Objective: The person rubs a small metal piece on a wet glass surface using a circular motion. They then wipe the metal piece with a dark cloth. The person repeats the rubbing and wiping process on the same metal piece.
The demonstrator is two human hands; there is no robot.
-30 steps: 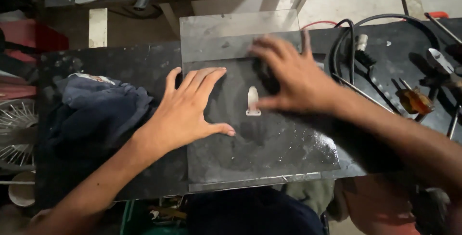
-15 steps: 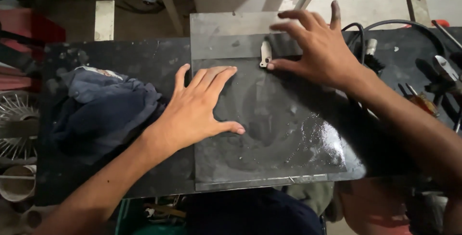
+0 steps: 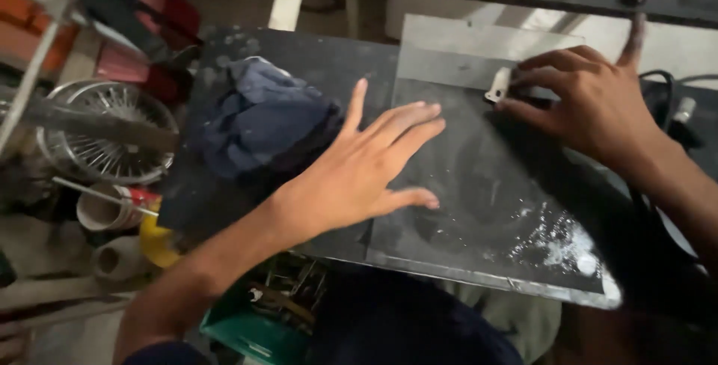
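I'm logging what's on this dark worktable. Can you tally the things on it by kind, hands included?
Hands: 2, left hand flat on the sheet, right hand on the small white piece
Clear sheet: 1
Small white piece: 1
Dark blue cloth: 1
Total: 5

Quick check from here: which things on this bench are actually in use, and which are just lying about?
In use: left hand flat on clear sheet; right hand pressing small white piece.

Lying about: dark blue cloth, wire fan guard, black cable, green bin.
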